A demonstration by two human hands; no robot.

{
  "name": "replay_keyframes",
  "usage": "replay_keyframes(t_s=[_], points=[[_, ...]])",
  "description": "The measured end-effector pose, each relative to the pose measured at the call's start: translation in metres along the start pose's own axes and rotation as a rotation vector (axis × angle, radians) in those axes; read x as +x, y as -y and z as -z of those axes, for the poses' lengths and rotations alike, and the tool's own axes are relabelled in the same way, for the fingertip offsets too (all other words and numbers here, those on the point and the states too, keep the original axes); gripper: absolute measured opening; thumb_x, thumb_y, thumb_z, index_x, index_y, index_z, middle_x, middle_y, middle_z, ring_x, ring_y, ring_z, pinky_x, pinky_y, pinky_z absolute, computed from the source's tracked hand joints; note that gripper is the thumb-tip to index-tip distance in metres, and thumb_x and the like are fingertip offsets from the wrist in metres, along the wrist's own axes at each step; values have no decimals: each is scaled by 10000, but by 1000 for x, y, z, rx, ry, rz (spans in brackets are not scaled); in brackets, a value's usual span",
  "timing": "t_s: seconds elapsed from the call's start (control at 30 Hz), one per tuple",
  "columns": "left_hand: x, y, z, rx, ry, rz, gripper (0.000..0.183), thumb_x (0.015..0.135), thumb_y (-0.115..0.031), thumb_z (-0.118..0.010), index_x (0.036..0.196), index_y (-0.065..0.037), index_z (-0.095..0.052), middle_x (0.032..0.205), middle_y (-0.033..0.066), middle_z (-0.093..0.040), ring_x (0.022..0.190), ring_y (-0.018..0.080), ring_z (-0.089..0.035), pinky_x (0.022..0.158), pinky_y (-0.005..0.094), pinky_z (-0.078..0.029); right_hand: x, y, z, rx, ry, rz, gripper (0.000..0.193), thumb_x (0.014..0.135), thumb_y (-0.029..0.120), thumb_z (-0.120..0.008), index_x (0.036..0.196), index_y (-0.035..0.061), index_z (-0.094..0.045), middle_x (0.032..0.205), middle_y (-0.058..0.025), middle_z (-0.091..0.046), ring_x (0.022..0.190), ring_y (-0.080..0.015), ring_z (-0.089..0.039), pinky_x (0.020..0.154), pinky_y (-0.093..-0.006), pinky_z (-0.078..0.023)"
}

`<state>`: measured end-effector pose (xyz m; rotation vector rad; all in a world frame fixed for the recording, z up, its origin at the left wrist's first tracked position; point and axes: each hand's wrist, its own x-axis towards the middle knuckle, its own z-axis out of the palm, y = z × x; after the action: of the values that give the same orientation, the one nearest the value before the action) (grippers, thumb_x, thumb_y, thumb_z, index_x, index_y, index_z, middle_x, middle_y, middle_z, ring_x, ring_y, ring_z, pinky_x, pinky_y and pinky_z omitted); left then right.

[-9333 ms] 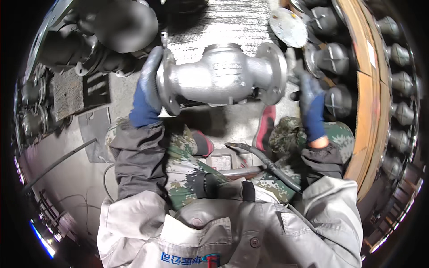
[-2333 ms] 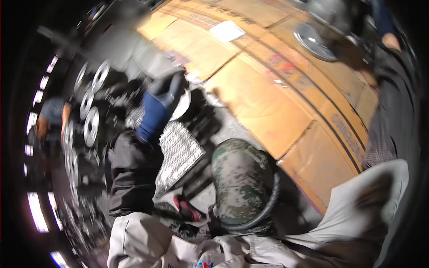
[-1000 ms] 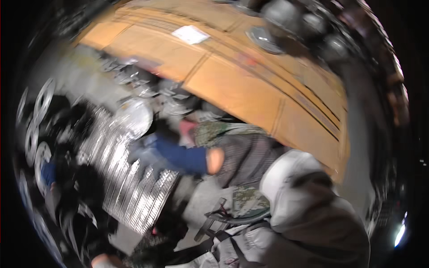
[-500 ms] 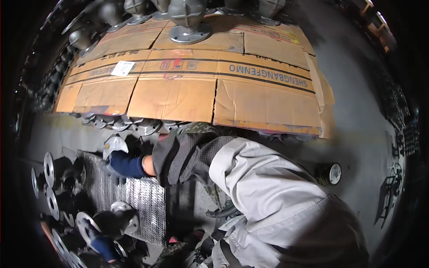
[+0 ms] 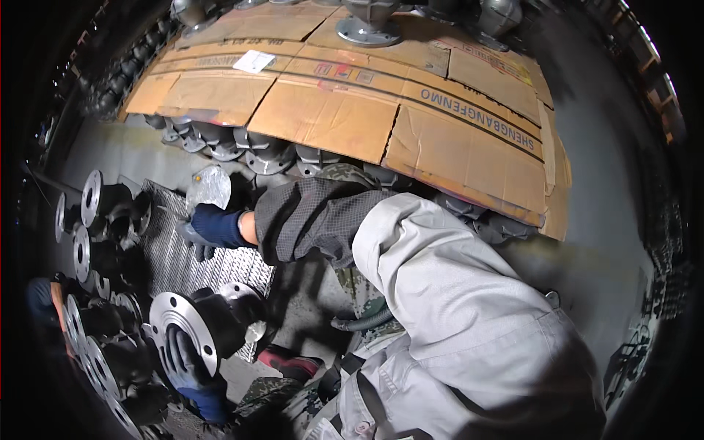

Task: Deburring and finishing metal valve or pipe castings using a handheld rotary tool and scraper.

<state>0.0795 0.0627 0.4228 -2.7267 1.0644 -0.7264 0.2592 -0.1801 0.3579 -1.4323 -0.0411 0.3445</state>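
Note:
My left hand [image 5: 187,363], in a dark blue and grey glove, grips a flanged metal pipe fitting [image 5: 227,323]. Its fingers lie over the face of the round flange, which has bolt holes and is tilted up towards me. Above a ribbed silvery mat [image 5: 172,249], my right hand [image 5: 209,229], in a similar glove, has its fingers apart and pointing down, with nothing seen in them. Just beyond it is a flat grey metal disc [image 5: 209,187] with a small orange spot; whether the hand touches it I cannot tell.
Several more flanged fittings [image 5: 95,253] stand crowded at the left. Behind, flattened cardboard [image 5: 323,110] covers rows of fittings, with others on top. At the far left edge another gloved hand [image 5: 42,299] shows, probably a co-worker's. A red and black shoe [image 5: 290,363] is low in the middle.
The view has shifted, so the cardboard sits higher and further right. My left hand and its fitting have come up and right, looking larger. My right hand stays over the mat by the disc.

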Motion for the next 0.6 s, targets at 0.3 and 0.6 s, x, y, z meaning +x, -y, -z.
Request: replay_keyframes(t_s=[0.3, 0.6], points=[[-10, 35, -19, -61, -239, 353, 473, 749, -258, -655, 1153, -22, -594, 1182, 222, -568, 1054, 392, -565, 903, 468, -447, -36, 32, 11, -324, 298, 103, 494, 950, 383, -420, 1107, -67, -550, 1100, -153, -610, 822, -210, -668, 546, -259, -535], [-59, 60, -13, -839, -140, 1315, 353, 989, -255, -404, 1198, -22, -568, 985, 79, -658, 797, 121, -636, 688, 218, -514, -59, 57, -39, -243, 271, -171, 410, 946, 364, -447, 1060, 7, -613, 738, -78, -650, 453, -59, -490, 446, -176, -406]])
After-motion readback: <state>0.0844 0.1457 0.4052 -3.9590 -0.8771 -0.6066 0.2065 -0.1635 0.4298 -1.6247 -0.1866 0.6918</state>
